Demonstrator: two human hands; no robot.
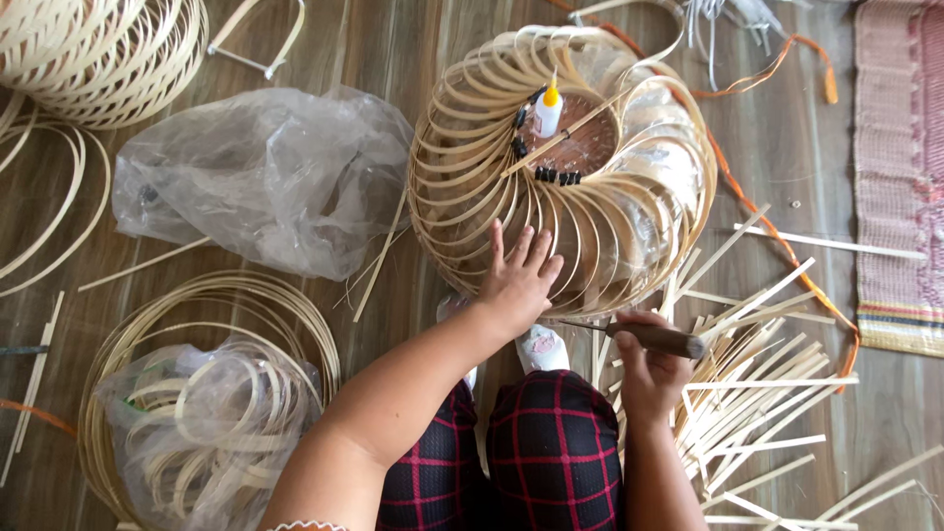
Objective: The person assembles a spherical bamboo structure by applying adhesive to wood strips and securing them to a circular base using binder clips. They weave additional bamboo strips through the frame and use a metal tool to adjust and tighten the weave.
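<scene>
Wooden plank floor, littered with cut bamboo strips (757,393). Centre: a ring-shaped bamboo-slat lampshade frame (560,167), light, springy, probably fragile; best held at its outer curve. Left hand (516,280) rests there, fingers spread. Right hand (649,369) grips a wooden-handled knife (654,337), its blade barely visible. A glue bottle (549,110) stands inside.

knife tip: the blade of the wooden-handled knife (653,339) slips behind the left hand (516,285), can't see its end
second lamp frame (98,54): chopped off by the top left corner
woven mat (897,177): runs off the right edge
bag of coils (202,433): plastic blurs what's inside, bottom cut off
black clips (556,176): too tiny to make out
</scene>
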